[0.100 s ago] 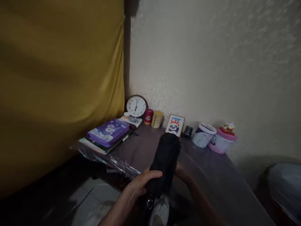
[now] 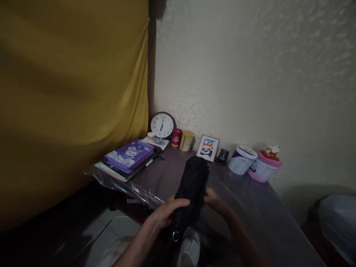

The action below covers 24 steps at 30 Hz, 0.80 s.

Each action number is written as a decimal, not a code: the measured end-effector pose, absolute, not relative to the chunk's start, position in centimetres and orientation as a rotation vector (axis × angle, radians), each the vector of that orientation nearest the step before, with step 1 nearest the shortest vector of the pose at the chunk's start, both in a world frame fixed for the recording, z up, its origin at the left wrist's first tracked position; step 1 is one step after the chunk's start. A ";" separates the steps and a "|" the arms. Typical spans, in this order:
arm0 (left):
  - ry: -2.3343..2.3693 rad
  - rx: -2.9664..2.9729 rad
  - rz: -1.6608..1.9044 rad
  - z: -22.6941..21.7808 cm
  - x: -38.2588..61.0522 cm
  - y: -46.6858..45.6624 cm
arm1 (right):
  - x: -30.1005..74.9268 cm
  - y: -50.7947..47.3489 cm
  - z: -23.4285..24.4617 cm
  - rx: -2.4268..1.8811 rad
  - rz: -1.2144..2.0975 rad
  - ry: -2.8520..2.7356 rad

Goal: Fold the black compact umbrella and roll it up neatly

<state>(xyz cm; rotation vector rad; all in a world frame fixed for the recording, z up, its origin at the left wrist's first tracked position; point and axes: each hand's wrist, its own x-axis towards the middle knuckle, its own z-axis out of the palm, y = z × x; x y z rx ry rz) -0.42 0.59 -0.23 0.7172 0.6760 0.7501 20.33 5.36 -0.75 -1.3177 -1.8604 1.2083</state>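
Note:
A folded black umbrella (image 2: 193,185) points away from me over the dark table (image 2: 250,211). My left hand (image 2: 167,211) wraps round its lower part near the handle, where a small metal ring (image 2: 175,236) shows. My right hand (image 2: 213,197) grips the umbrella's right side, partly hidden behind it. Both hands are closed on the umbrella.
Along the wall stand a round clock (image 2: 162,125), a red tin (image 2: 176,137), a yellow tin (image 2: 186,141), a panda picture frame (image 2: 207,148), a white tub (image 2: 241,159) and a pink tub (image 2: 263,165). A purple case (image 2: 129,155) lies on books beside a yellow curtain (image 2: 69,96).
The umbrella and both hands have shifted slightly up and away from me; my right hand shows more of itself at the umbrella's side.

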 end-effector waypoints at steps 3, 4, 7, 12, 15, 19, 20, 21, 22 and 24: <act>0.701 0.747 0.801 -0.5 -0.8 1.1 | 20.8 4.5 0.2 -1.392 1.224 -1.849; 0.713 0.757 0.818 -0.6 -1.0 1.3 | 20.7 4.2 0.6 -1.399 1.200 -1.834; 0.749 0.783 0.858 -0.9 -1.3 1.6 | 20.0 3.7 1.7 -1.440 1.122 -1.815; 0.768 0.815 0.909 -1.1 -1.6 1.7 | 18.6 3.5 2.1 -1.298 1.030 -1.835; 0.771 0.799 0.933 -0.8 -1.7 1.7 | 18.4 3.5 1.8 -1.300 1.014 -1.856; 0.794 0.757 0.933 -0.5 -2.0 1.9 | 18.5 3.2 1.8 -1.414 1.174 -1.854; 0.796 0.754 0.936 -0.5 -2.1 2.0 | 18.6 3.2 1.9 -1.412 1.219 -1.845; 0.796 0.754 0.941 -0.5 -2.2 2.1 | 18.6 3.1 2.1 -1.398 1.248 -1.835; 0.793 0.756 0.946 -0.5 -2.3 2.1 | 18.6 3.1 2.3 -1.379 1.263 -1.831; 0.790 0.762 0.953 -0.5 -2.4 2.3 | 18.5 3.1 2.8 -1.323 1.233 -1.833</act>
